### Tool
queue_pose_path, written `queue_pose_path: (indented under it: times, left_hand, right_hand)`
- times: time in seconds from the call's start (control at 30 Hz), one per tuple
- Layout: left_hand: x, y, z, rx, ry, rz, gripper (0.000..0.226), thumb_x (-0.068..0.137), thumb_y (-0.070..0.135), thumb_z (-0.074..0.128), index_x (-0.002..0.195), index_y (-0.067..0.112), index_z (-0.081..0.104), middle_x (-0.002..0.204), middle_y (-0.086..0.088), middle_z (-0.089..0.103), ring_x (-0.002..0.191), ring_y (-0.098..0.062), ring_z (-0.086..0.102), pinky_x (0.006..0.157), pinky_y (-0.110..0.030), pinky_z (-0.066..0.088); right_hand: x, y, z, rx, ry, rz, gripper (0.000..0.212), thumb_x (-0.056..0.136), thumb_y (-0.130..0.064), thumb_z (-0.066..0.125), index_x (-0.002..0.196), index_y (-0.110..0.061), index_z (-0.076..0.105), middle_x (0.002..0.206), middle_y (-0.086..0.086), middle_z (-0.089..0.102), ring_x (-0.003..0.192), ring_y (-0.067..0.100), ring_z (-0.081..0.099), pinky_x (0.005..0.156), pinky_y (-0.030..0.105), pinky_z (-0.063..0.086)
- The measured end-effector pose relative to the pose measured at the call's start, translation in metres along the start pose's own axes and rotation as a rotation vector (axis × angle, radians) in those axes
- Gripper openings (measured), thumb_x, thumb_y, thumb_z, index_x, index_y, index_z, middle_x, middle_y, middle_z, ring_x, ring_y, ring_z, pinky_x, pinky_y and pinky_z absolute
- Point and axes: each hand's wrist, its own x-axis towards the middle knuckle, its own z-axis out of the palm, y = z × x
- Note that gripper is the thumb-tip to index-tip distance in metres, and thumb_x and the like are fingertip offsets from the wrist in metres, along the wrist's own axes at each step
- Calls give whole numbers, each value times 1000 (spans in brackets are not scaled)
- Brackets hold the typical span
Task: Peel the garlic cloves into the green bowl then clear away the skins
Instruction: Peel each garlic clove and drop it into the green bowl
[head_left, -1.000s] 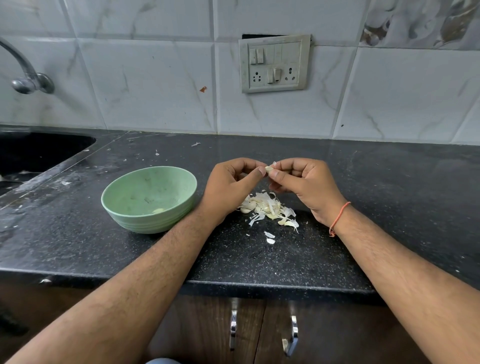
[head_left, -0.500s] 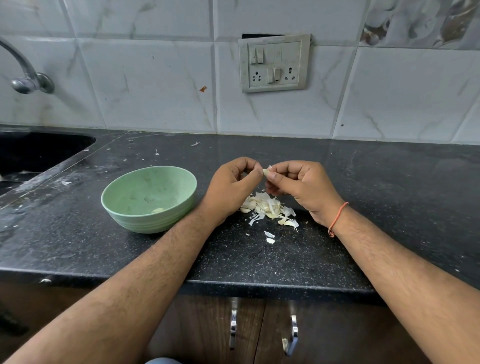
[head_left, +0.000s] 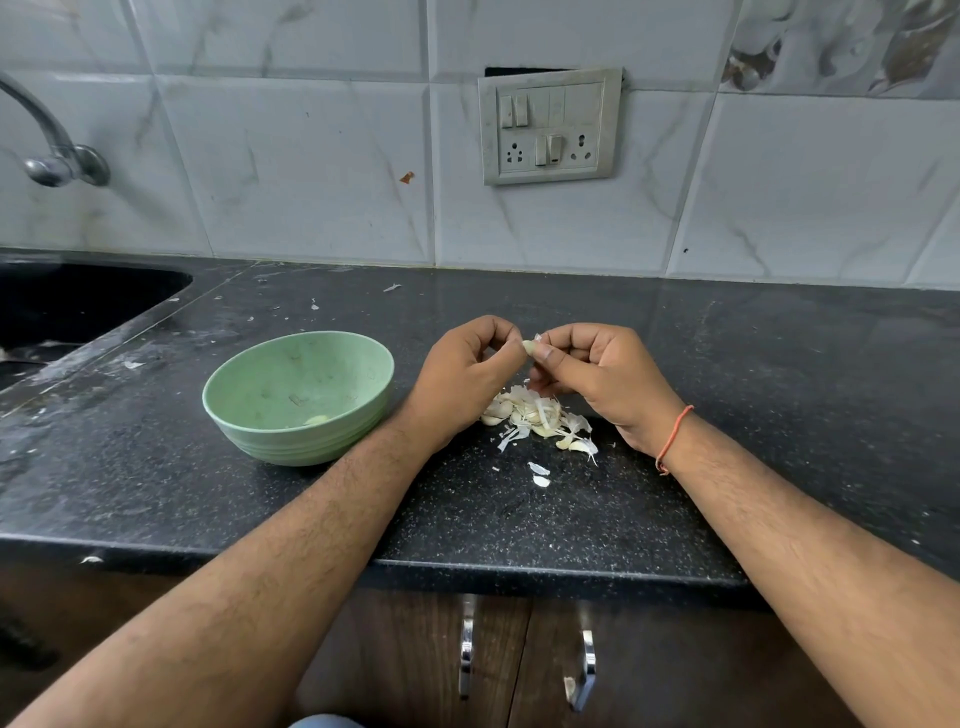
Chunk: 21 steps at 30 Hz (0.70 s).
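A small pale garlic clove (head_left: 529, 346) is pinched between the fingertips of my left hand (head_left: 465, 379) and my right hand (head_left: 597, 376), held above the black counter. Directly below the hands lies a heap of garlic cloves and papery skins (head_left: 535, 415), with two loose skin bits (head_left: 539, 474) nearer to me. The green bowl (head_left: 244, 410) stands to the left of my left hand; a peeled clove (head_left: 317, 419) lies at its bottom. An orange thread circles my right wrist.
A dark sink (head_left: 62, 306) is sunk into the counter at far left, under a metal tap (head_left: 57, 156). A switch and socket plate (head_left: 550, 127) hangs on the tiled wall. Skin flecks dot the counter (head_left: 779, 364). Two cabinet handles (head_left: 524, 654) show below its front edge.
Both hands stay over the heap with only small finger movements on the clove; the clove has turned slightly between the fingertips. The bowl has not moved.
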Motion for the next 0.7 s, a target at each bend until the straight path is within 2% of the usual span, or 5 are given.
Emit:
queue_pose_path:
  times: [0.2, 0.3, 0.43, 0.53, 0.7]
  left_hand:
    - [0, 2, 0, 0, 21, -6, 12, 93, 30, 66, 81, 27, 67, 65, 15, 54, 62, -5, 44, 58, -23, 40]
    - [0, 2, 1, 2, 5, -4, 16, 96, 24, 66, 81, 26, 68, 66, 15, 60, 64, -8, 46, 61, -27, 41]
    - [-1, 3, 1, -7, 0, -11, 14, 91, 32, 64, 79, 28, 68, 67, 8, 57, 63, -9, 45, 60, -28, 39]
    - [-1, 3, 2, -6, -1, -14, 13, 89, 35, 64, 80, 27, 68, 64, 9, 54, 61, -9, 43, 58, -26, 37]
    - [0, 1, 1, 15, 1, -6, 15, 92, 34, 66, 83, 22, 69, 65, 10, 54, 62, -9, 45, 60, -26, 40]
  right_hand:
    - [0, -1, 0, -42, 13, -54, 14, 89, -10, 83, 103, -9, 78, 90, 14, 80, 80, 25, 78, 76, 33, 65]
    - [1, 3, 0, -136, 26, -92, 20, 84, -10, 89, 101, -12, 80, 92, 8, 81, 86, 29, 80, 82, 41, 66]
    - [0, 4, 0, -189, 60, -127, 18, 84, -14, 90, 100, -15, 81, 91, 3, 82, 86, 26, 80, 83, 44, 66]
    - [1, 4, -1, -181, 60, -128, 18, 85, -17, 89, 101, -14, 81, 89, 3, 81, 83, 25, 80, 81, 43, 66]
    - [2, 3, 0, -94, 53, -116, 11, 91, -9, 83, 100, -15, 81, 88, 7, 82, 78, 25, 80, 72, 30, 63]
